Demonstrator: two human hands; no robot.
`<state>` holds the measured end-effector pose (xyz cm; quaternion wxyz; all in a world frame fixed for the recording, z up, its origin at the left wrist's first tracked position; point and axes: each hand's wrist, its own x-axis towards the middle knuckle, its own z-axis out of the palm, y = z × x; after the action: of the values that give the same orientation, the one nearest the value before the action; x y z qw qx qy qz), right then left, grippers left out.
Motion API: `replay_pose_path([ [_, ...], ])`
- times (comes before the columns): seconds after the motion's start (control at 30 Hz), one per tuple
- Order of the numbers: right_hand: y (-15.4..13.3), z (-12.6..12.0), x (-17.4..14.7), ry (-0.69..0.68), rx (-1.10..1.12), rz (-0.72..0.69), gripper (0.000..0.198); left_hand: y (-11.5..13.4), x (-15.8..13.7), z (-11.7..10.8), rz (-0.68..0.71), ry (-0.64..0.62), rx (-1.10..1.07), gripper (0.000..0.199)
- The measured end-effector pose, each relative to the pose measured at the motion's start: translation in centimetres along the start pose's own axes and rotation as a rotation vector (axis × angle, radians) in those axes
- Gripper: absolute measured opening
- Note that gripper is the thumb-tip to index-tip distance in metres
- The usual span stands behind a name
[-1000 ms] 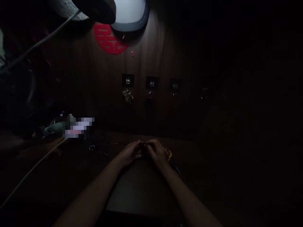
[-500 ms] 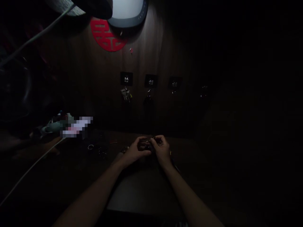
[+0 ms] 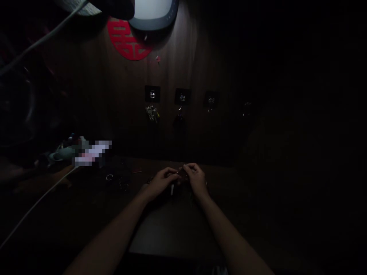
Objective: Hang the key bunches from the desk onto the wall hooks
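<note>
In dim light, the left hand (image 3: pixel 162 181) and the right hand (image 3: pixel 197 179) meet above the desk (image 3: pixel 169 233), their fingers drawn narrow and pinching a small dark thing (image 3: pixel 181 174) between them; it glints in spots, but it is too dark to tell what it is. A slim white piece (image 3: pixel 172 190) shows just below the left hand's fingers. To the left on the desk lie a pale ring (image 3: pixel 109 177), a cluster of dark glinting bits (image 3: pixel 124 185) and a thin reddish stick (image 3: pixel 137 171). Beyond, keys (image 3: pixel 151 113) hang from a wall hook (image 3: pixel 152 94), below a red cut-out (image 3: pixel 122 38).
</note>
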<state>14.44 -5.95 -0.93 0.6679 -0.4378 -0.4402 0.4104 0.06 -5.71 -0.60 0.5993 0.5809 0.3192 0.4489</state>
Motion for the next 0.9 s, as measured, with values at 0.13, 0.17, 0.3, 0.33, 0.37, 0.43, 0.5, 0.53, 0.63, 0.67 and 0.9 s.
replay_pose_path([
  [0.13,0.2,-0.1,0.0,-0.046,0.116,0.115,0.034,0.1,-0.1,0.3,-0.102,-0.042,-0.174,0.024],
  [0.17,0.1,-0.1,0.0,-0.062,0.152,0.134,0.035,0.1,-0.2,0.3,-0.119,-0.053,-0.212,0.025],
  [0.3,-0.4,0.1,-0.5,-0.159,0.238,0.175,0.040,0.4,-0.4,0.2,-0.134,-0.065,-0.313,0.023],
  [0.33,-0.5,0.1,-0.6,-0.180,0.240,0.172,0.040,0.5,-0.4,0.1,-0.144,-0.063,-0.334,0.022],
  [0.37,-0.5,0.1,-0.6,-0.196,0.236,0.162,0.040,0.5,-0.4,0.0,-0.160,-0.064,-0.355,0.021],
  [0.43,-0.5,0.1,-0.6,-0.201,0.212,0.130,0.038,0.6,-0.4,-0.2,-0.195,-0.075,-0.390,0.021],
  [0.5,-0.5,0.0,-0.4,-0.170,0.187,0.096,0.036,0.5,-0.3,-0.5,-0.230,-0.100,-0.418,0.022],
  [0.53,-0.4,-0.1,-0.3,-0.147,0.178,0.085,0.035,0.4,-0.3,-0.6,-0.246,-0.118,-0.432,0.024],
  [0.63,-0.4,-0.3,0.0,-0.072,0.166,0.072,0.034,0.0,-0.1,-1.0,-0.295,-0.170,-0.459,0.030],
  [0.67,-0.6,-0.3,0.1,-0.047,0.170,0.068,0.034,-0.1,0.0,-1.1,-0.309,-0.173,-0.460,0.031],
  [0.9,-3.1,0.5,1.0,0.026,0.185,-0.007,0.034,-0.1,0.3,-1.3,-0.318,-0.086,-0.462,0.029],
])
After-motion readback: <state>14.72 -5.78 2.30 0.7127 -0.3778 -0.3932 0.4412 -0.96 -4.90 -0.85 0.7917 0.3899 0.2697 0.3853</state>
